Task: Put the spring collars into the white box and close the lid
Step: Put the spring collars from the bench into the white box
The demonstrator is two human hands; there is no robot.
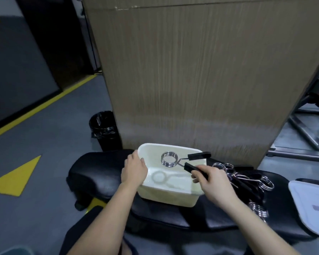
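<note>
A white box (pixel 166 196) stands open on a black padded bench (pixel 96 173). My left hand (pixel 133 171) grips the box's left rim. My right hand (pixel 213 183) holds one black handle of a chrome spring collar (pixel 168 159), which hangs over the inside of the box with its shadow on the box floor. Several more spring collars (pixel 247 178) lie in a pile on the bench to the right of the box. The white lid (pixel 313 205) lies flat at the far right.
A tall brown cardboard panel (pixel 201 80) rises right behind the bench. A black bin with a liner (pixel 104 129) stands on the grey floor to the left. Yellow floor markings (pixel 15 179) lie at left. Metal frame legs (pixel 302 133) show at right.
</note>
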